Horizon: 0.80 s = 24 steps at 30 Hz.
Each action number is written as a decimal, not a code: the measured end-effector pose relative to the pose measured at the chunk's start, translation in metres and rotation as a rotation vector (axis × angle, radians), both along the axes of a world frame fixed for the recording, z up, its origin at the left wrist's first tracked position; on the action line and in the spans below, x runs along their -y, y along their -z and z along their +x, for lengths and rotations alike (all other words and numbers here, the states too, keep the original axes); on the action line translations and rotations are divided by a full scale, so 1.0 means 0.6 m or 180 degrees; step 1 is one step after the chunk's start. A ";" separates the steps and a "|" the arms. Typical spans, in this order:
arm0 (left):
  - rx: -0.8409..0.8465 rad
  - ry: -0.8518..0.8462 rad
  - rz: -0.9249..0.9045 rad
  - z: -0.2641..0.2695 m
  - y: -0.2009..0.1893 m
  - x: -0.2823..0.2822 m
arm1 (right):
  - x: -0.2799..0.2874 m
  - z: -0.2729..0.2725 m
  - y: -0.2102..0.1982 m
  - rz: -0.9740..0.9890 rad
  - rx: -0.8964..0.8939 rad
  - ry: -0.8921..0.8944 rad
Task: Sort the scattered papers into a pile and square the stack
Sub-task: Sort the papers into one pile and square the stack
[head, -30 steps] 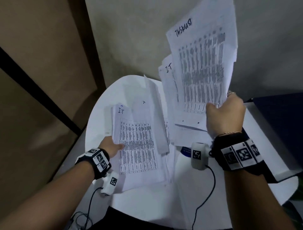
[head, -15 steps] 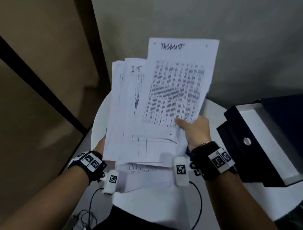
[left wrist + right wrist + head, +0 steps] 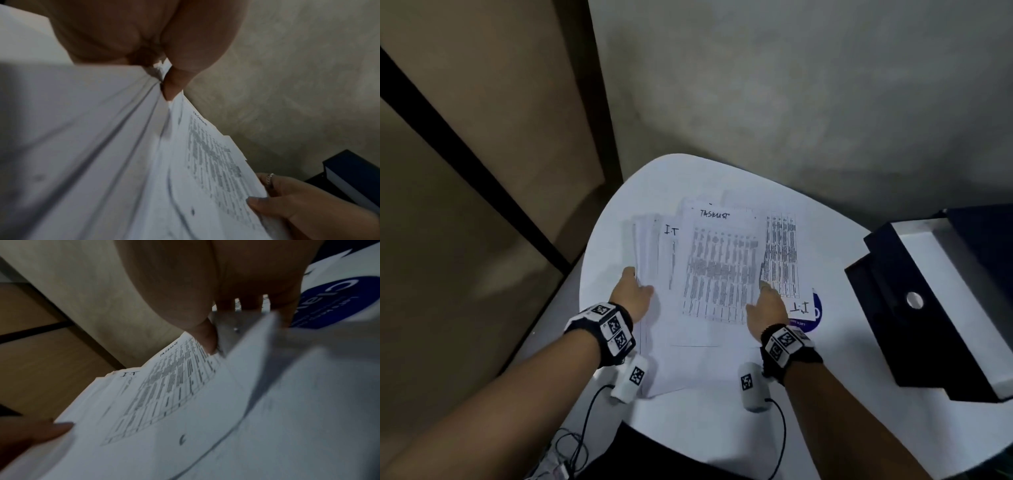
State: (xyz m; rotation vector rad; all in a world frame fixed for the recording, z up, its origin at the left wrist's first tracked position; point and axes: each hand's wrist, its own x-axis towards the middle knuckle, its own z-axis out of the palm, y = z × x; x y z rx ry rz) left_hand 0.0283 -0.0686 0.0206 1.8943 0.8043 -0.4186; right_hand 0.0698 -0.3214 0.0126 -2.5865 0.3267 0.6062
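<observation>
Setting: we stand over a white rounded tabletop (image 3: 619,219) pushed into a corner, grey plaster wall behind, tan panels with a dark strip at 9 o'clock.
Left fingers: our left hand (image 3: 631,294) clamps the pile's left edge, thumb on top, fingers (image 3: 174,87) pinched onto the sheet edges, at 9 o'clock of the pile.
Right fingers: our right hand (image 3: 767,305) grips the right edge at 3 o'clock, thumb over the top sheet, fingers (image 3: 248,303) curled beneath it.
Why held so: one hand on each side lets us draw the sheets together; we judge the gathering nearly done, the squaring not.
Papers: the papers (image 3: 719,270) lie mid-tabletop, fanned, the "TASKLIST" sheet uppermost, "I.T" sheets showing at 9 o'clock.
Stray sheet: one printed sheet (image 3: 784,257) juts out at 3 o'clock, turned the other way round.
Surface: a blue round sticker (image 3: 813,318) peeks out at 4 o'clock of the pile.
Room: a dark box file (image 3: 914,308) sits well apart at 3 o'clock.
</observation>
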 end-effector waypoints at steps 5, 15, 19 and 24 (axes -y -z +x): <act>0.0004 -0.0136 -0.0132 0.009 -0.003 0.010 | -0.010 -0.002 0.012 -0.0326 0.0144 -0.0257; 0.0113 0.0022 0.0214 0.000 0.000 -0.007 | 0.094 0.079 0.008 -0.0390 0.0289 0.1210; 0.0112 0.0109 0.0252 -0.005 -0.009 -0.021 | 0.106 0.105 0.017 0.0462 0.0067 0.1528; 0.0066 0.0079 0.0204 -0.009 -0.012 -0.022 | 0.081 0.105 -0.011 0.0730 0.0773 0.1459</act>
